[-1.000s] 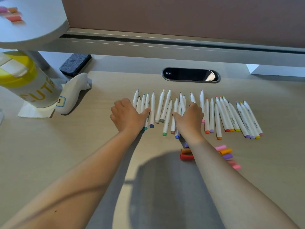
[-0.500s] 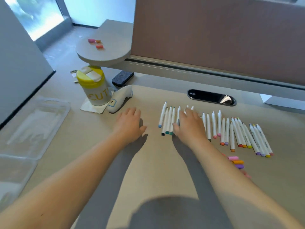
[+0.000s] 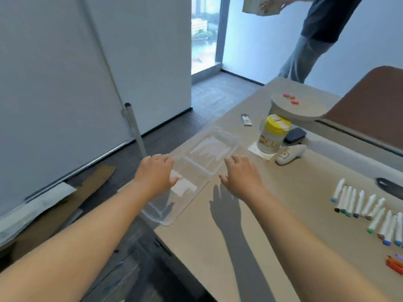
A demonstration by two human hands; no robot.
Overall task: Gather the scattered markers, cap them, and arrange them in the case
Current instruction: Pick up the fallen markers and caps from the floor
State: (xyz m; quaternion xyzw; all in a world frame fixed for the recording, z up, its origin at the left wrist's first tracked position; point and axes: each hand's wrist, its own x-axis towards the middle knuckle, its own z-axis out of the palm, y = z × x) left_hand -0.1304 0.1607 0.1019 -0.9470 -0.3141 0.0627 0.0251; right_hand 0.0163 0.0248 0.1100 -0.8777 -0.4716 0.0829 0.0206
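A clear plastic marker case [image 3: 214,139] lies open at the desk's left edge, its near half jutting over the edge. My left hand [image 3: 156,174] hovers over the case's near half with fingers loosely bent; whether it touches the case I cannot tell. My right hand [image 3: 241,175] is spread just right of the case's hinge, above the desk, holding nothing. A row of white markers [image 3: 359,205] with coloured ends lies at the far right. Several loose coloured caps [image 3: 394,263] sit at the right edge.
A yellow-lidded tub [image 3: 272,136] stands on a napkin behind the case, beside a white toy [image 3: 290,153] and a dark eraser [image 3: 295,134]. A round shelf [image 3: 301,105] carries three small caps. A person [image 3: 316,35] stands beyond the desk. Floor drops off left.
My view swung left from the marker row to the case. Both hands left the markers and moved left; they now reach at the open case.
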